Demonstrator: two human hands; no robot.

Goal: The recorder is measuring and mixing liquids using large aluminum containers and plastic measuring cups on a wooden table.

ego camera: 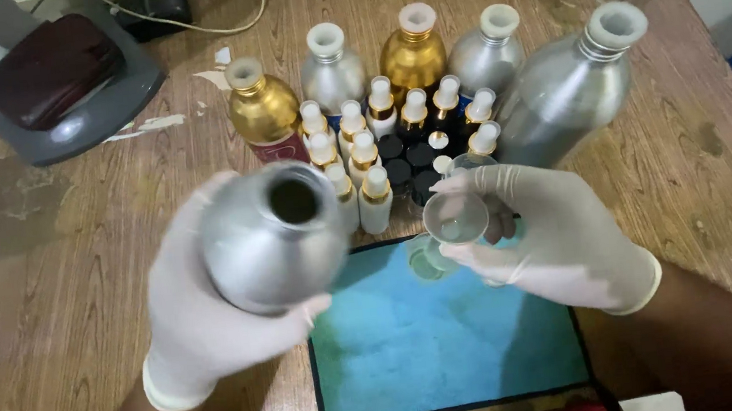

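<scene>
Smooth aluminium bottle (274,238); clear funnel (455,216).

Worn wooden table (100,261) bears bottles (391,94), blue mat (435,343).

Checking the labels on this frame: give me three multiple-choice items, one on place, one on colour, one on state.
1. Where does the teal mat lie?
A. on the grey tray
B. on the wooden table under the hands
C. on the floor

2. What colour are the gloves?
A. white
B. black
C. blue

3. What is the state of the silver bottle in the left hand?
A. capped
B. open at the mouth
C. crushed flat

Answers: 1 B, the mat lies on the table below both hands. 2 A, both hands wear white gloves. 3 B, its dark mouth shows with no cap; the right hand holds a small clear funnel.
</scene>
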